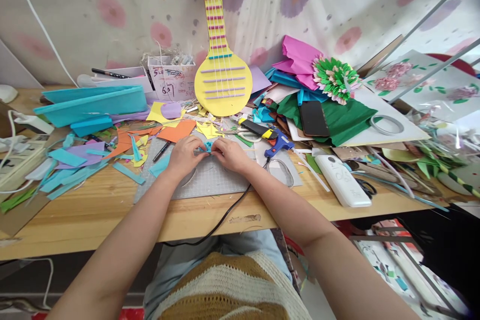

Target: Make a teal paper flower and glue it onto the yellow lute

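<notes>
Both hands — left hand [184, 154], right hand [229, 153] — pinch a small blue paper piece [207, 147] over the grey cutting mat [213, 180]. Best kept low, fingertips tight on the fold; glue gun [278, 144] lies just right.

My bench [112, 210] is light wood, bare along the near edge. At its middle a grey cutting mat [210, 180] lies flat, with a black cable [228, 212] running off the edge at 6 o'clock. At 3 o'clock of the mat sit a blue glue gun [279, 145] and a white remote [342, 180]. At 9 o'clock teal paper strips [67, 172] lie scattered; at 10 o'clock, a folded teal sheet [93, 102]. At 12 o'clock a yellow paper guitar [223, 82] leans upright. At 2 o'clock green paper [345, 122] carries a black phone [313, 117].
</notes>
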### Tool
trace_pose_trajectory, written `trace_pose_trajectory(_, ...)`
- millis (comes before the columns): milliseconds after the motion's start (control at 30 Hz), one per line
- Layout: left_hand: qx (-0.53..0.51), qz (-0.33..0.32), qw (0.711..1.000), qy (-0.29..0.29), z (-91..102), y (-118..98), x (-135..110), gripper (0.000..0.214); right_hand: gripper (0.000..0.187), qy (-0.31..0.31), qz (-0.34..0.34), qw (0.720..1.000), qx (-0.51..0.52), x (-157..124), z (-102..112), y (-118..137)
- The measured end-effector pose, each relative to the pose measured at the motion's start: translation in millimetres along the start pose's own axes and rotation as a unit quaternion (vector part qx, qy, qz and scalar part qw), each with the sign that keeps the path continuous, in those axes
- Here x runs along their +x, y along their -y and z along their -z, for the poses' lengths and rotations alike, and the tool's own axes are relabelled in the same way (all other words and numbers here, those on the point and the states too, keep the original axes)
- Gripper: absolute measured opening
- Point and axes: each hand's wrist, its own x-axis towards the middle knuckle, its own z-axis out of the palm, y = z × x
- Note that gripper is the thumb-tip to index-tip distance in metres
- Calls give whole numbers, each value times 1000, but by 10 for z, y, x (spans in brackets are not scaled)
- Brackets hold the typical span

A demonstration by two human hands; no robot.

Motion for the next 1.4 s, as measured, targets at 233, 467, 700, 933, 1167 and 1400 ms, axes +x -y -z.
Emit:
trace_pose_trajectory(233,-1,-26,1000,9,-22,30,-10,9,3,-1,8,1000,-8,-6,12,9)
trace_pose_trajectory(467,20,-55,998,12,-42,77,2,13,5,6,-1,1000,-21,-5,3,23)
trace_pose_trajectory(700,31,-38,999,13,-14,39,-8,8,6,7,-5,1000,-19,-2,8,45)
trace_pose_trajectory(933,37,-52,997,-37,-27,-7,-24,10,8,13,-11,999,-32,4,22,60)
trace_pose_trajectory(1167,40,-75,996,-36,-67,22,-13,11,11,23,-16,998,-51,9,28,66)
trace_pose_trajectory(1400,47,-87,995,-30,-92,-1,-7,11,9,15,-18,998,-57,10,8,47)
